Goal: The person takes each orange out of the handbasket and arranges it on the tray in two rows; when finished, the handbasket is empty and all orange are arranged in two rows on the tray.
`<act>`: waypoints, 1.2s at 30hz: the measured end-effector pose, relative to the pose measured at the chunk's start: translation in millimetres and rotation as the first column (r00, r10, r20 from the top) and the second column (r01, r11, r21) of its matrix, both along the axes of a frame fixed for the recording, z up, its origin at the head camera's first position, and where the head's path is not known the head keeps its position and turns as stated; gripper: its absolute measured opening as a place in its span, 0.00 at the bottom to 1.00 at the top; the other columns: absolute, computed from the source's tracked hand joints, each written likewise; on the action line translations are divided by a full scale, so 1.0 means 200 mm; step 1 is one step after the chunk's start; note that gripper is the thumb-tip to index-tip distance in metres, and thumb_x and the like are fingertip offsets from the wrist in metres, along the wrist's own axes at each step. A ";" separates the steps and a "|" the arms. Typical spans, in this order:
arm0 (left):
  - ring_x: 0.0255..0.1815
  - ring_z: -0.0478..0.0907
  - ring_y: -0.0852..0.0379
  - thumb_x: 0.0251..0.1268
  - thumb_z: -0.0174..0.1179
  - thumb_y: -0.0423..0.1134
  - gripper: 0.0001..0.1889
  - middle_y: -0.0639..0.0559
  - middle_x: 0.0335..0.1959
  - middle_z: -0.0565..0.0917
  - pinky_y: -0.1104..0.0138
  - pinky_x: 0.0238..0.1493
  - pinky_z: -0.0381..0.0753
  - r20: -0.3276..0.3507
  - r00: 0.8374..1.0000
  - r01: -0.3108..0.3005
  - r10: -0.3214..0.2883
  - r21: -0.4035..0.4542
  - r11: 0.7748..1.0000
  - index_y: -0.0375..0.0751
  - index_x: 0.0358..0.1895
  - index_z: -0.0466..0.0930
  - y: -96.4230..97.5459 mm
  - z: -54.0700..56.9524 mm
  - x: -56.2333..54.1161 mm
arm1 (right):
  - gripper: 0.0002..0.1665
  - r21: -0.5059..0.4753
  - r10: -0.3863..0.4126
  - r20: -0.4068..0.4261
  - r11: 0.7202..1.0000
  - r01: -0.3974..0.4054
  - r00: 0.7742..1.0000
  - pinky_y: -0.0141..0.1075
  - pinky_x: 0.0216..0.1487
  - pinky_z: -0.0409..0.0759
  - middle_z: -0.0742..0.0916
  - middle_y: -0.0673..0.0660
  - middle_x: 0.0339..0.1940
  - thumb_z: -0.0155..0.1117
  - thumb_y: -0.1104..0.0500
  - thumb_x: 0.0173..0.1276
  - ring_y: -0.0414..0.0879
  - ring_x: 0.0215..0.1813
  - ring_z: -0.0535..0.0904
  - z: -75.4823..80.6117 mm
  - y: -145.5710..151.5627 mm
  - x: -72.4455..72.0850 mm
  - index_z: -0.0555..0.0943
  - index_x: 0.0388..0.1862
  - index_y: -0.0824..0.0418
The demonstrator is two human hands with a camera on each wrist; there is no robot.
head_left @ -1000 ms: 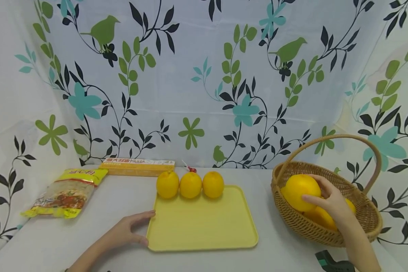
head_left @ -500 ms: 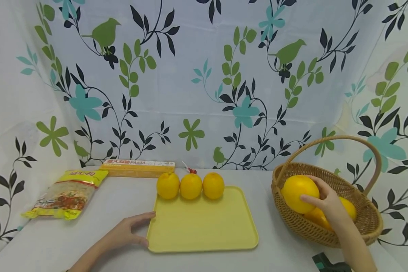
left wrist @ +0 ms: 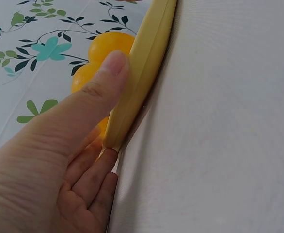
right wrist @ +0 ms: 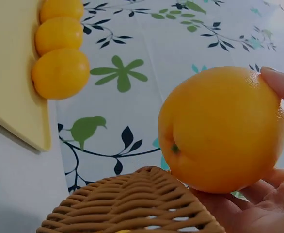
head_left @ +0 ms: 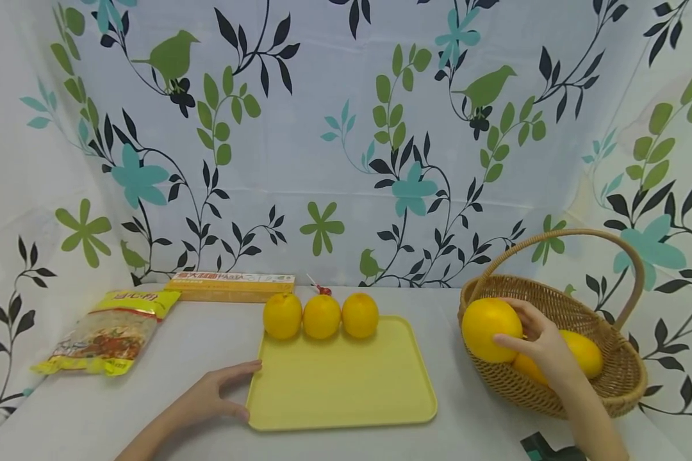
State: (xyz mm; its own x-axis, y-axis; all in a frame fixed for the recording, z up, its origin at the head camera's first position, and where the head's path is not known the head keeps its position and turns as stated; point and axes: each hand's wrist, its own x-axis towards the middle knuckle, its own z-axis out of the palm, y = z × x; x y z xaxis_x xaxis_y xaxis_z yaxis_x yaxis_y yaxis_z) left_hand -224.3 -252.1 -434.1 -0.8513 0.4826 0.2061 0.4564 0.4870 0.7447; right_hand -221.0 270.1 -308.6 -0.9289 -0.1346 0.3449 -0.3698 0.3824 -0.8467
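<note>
In the head view my right hand (head_left: 539, 339) grips an orange (head_left: 492, 330) at the left rim of the wicker basket (head_left: 623, 378). Thumb and fingers press on its right side; the right wrist view shows the same orange (right wrist: 224, 128) just above the basket's woven edge (right wrist: 132, 204). More oranges (head_left: 582, 353) lie in the basket, partly hidden by the hand. My left hand (head_left: 207, 397) rests at the left edge of a yellow tray (head_left: 346, 384), thumb and fingers spread along the rim. Three oranges (head_left: 321, 316) stand in a row along the tray's far edge.
A food bag (head_left: 112, 333) lies at the left, near a long yellow pasta box (head_left: 230, 286). A small red item (head_left: 323, 290) shows behind the oranges. A dark object (head_left: 548, 447) sits at the front right. Patterned cloth (head_left: 346, 160) hangs behind the table.
My right hand has moved left with the orange, from over the basket's inside to its left rim. My left hand keeps its place at the tray.
</note>
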 end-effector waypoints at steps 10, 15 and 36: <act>0.59 0.62 0.63 0.42 0.69 0.45 0.38 0.42 0.60 0.68 0.71 0.59 0.59 -0.006 1.000 0.012 -0.012 0.038 0.999 0.37 0.60 0.68 0.00 -0.02 -0.01 | 0.33 0.000 0.034 -0.033 0.999 -0.034 0.999 0.27 0.44 0.76 0.76 0.48 0.52 0.64 0.67 0.56 0.35 0.46 0.73 0.00 -0.08 0.01 0.62 0.59 0.67; 0.60 0.61 0.61 0.42 0.69 0.45 0.38 0.44 0.61 0.67 0.70 0.60 0.58 0.025 1.000 0.013 -0.014 0.043 0.999 0.38 0.61 0.67 0.02 -0.01 -0.02 | 0.34 0.040 0.014 -0.039 0.999 -0.013 0.999 0.28 0.42 0.77 0.71 0.61 0.55 0.66 0.65 0.54 0.33 0.45 0.72 -0.01 -0.10 0.00 0.62 0.57 0.67; 0.60 0.63 0.56 0.42 0.69 0.45 0.38 0.45 0.60 0.68 0.59 0.60 0.61 0.021 1.000 -0.012 0.011 0.017 1.000 0.38 0.60 0.67 0.00 0.00 0.01 | 0.37 0.064 0.128 -0.034 0.990 -0.125 0.991 0.47 0.52 0.72 0.76 0.60 0.52 0.74 0.59 0.46 0.53 0.52 0.72 -0.25 -0.36 -0.24 0.67 0.54 0.63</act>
State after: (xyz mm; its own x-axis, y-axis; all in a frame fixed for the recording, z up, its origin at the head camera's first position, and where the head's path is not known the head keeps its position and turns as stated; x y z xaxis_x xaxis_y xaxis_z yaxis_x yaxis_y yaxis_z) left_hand -222.0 -251.5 -433.4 -0.8609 0.4694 0.1962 0.4351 0.4792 0.7623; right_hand -268.1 197.9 -357.7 -0.8894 -0.2725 0.3669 -0.4500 0.3817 -0.8073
